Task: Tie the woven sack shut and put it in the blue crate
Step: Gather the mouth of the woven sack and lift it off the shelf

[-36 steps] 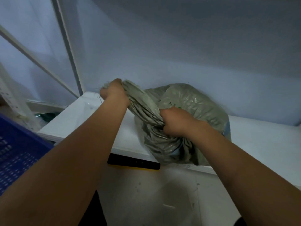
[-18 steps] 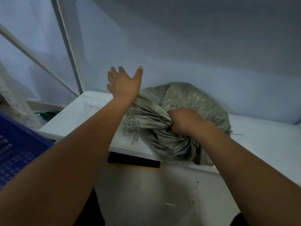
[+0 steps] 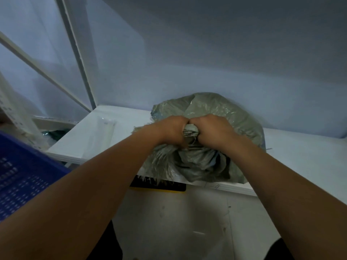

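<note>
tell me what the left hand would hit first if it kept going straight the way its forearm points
Probably the bulging grey-green woven sack that the left hand already grips; behind that stands the pale wall, though depth is unclear.

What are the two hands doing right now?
Left hand: closed, gripping the woven sack at its bunched neck.
Right hand: closed on the same neck.

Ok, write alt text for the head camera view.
Both hands, left hand and right hand, clench the gathered mouth of a grey-green woven sack on a white shelf. A blue crate sits at lower left.
</note>
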`<state>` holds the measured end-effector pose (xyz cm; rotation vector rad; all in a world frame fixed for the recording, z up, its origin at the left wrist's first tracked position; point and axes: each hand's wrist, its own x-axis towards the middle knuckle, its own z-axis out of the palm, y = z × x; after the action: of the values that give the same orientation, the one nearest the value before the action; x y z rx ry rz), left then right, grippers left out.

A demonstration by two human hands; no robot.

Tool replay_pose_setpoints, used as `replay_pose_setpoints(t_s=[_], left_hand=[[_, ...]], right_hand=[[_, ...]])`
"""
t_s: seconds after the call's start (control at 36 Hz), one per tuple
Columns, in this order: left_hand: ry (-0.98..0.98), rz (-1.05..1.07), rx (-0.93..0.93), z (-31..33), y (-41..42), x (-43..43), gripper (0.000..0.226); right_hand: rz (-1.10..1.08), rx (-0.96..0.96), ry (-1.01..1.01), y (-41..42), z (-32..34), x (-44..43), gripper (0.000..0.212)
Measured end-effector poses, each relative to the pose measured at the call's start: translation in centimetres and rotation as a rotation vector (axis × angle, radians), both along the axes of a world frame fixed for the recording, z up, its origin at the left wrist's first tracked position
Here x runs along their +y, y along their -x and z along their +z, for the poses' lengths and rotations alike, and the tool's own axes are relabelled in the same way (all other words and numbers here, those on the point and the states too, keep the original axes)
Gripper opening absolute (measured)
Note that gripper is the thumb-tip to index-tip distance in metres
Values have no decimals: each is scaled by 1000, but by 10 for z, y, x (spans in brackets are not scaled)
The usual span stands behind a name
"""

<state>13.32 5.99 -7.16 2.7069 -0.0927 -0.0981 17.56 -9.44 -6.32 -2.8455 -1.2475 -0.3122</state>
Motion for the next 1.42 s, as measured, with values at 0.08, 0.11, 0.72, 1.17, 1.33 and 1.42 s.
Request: replay_pose_setpoints(t_s=[0.08, 0.11, 0.72, 1.17, 1.33, 1.42], left_hand=[[-151, 32, -37, 0, -3, 3, 36], [-178, 47, -58, 0, -3, 5, 36], [-253, 210, -268, -28, -12, 83, 9], [-204, 480, -165, -27, 5, 106, 70], [-87, 57, -414, -7, -1, 68, 88], [-19, -59, -342, 3, -2, 44, 96]], right_hand=[[7, -14, -43, -1, -2, 4, 26], [6, -18, -56, -1, -2, 6, 24], [-33, -115, -49, -29, -4, -3, 28], [-220, 4, -47, -45, -17, -27, 27], [-75, -130, 12, -33, -9, -15, 27], [43, -212, 57, -22, -3, -4, 38]])
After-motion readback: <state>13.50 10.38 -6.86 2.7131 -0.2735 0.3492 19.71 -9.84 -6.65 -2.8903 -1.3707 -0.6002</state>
